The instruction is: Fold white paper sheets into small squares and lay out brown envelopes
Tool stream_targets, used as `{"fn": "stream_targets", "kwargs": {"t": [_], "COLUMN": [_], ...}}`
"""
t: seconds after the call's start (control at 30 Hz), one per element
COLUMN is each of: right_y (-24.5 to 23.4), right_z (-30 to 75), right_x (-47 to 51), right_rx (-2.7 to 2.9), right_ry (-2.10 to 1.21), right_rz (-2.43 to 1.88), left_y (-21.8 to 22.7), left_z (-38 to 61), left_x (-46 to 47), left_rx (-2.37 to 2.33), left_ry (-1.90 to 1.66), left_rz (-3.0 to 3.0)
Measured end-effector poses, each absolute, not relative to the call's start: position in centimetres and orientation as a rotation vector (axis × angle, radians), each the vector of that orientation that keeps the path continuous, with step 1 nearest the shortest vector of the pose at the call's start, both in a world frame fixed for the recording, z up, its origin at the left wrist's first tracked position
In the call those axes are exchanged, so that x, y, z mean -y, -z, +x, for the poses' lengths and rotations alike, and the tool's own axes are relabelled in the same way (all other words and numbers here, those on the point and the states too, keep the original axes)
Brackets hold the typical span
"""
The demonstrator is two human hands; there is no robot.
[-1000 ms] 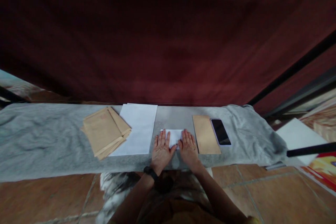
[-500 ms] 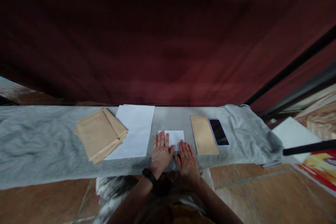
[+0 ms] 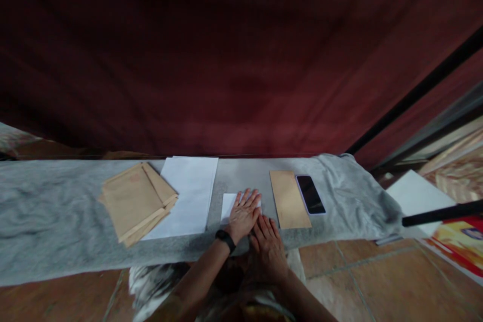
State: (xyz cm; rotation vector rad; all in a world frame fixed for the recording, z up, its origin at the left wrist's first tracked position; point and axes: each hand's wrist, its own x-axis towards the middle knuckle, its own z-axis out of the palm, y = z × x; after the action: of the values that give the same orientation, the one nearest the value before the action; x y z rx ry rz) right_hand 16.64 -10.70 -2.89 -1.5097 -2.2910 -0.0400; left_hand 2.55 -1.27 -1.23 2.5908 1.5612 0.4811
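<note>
A small folded white paper (image 3: 228, 205) lies on the grey cloth in front of me, partly covered by my hands. My left hand (image 3: 243, 215), with a black band on its wrist, rests flat across the paper with fingers spread. Beside it, my right hand (image 3: 268, 244) lies flat at the paper's near right corner, fingers stretched out and close to the left thumb. Right of the hands is a single brown envelope (image 3: 290, 201), with a phone (image 3: 311, 194) next to it.
A stack of white sheets (image 3: 190, 196) lies to the left, overlapped by a fanned pile of brown envelopes (image 3: 134, 198). Grey cloth (image 3: 56, 216) covers the narrow table. A dark red curtain (image 3: 241, 85) hangs behind it. Black bars (image 3: 441, 215) stand at the right.
My left hand has slid right across the white paper, now covering its middle and right side. My right hand has shifted slightly toward me. The view has tilted a little.
</note>
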Motion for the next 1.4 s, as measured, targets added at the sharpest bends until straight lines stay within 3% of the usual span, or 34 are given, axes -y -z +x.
{"fn": "stream_targets", "kwargs": {"t": [0.6, 1.07, 1.4], "right_y": [2.0, 2.9, -1.1], "right_z": [17.0, 14.6, 15.1], "right_x": [10.8, 2.7, -3.8], "right_rx": [2.214, 2.286, 2.467], "right_ry": [-0.067, -0.01, -0.25], "right_rz": [-1.493, -1.515, -1.671], "left_y": [1.5, 1.4, 1.5], "left_z": [-2.7, -2.7, -2.7], "left_x": [6.0, 6.4, 6.5], "left_rx": [-1.842, -1.842, -1.865], "left_ry": [-0.481, -0.519, -0.508], "left_rz": [2.627, 2.566, 2.553]}}
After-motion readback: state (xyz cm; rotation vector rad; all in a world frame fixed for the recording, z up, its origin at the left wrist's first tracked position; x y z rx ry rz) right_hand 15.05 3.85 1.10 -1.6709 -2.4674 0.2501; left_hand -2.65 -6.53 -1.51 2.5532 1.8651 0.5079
